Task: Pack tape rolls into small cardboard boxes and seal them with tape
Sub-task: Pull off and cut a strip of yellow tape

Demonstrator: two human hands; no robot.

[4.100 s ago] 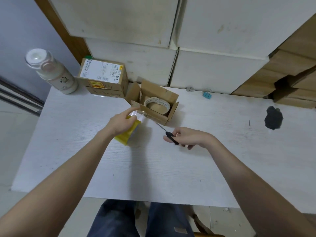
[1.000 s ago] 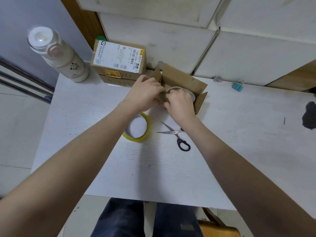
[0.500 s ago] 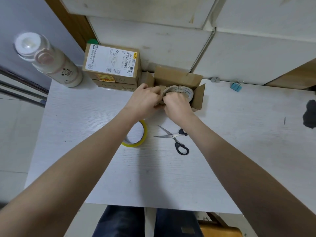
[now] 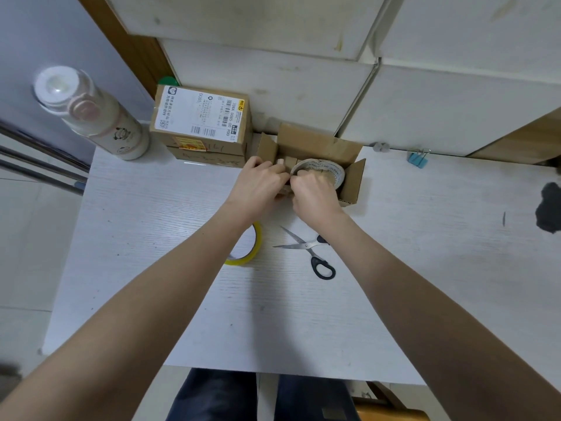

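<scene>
while both hands (image 4: 288, 186) meet at the box (image 4: 318, 147), tape roll (image 4: 329, 170) just beyond grip

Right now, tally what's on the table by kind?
Cardboard boxes: 2, open box, labelled stack, possibly two boxes
Tape rolls: 2, white roll, yellow roll
Scissors: 1
Bottle: 1
Binder clip: 1
Total: 7

- We see a white wood-grain worktop (image 4: 182, 299).
- An open cardboard box (image 4: 352, 183) sits at the back edge, just beside two stacked labelled boxes (image 4: 200, 123).
- A bottle (image 4: 100, 120) stands at the back left.
- Yellow tape roll (image 4: 253, 250) and scissors (image 4: 309, 250) lie near the middle.
- A blue binder clip (image 4: 418, 159) lies at the back right, and a black blot (image 4: 549, 208) marks the right edge.
</scene>
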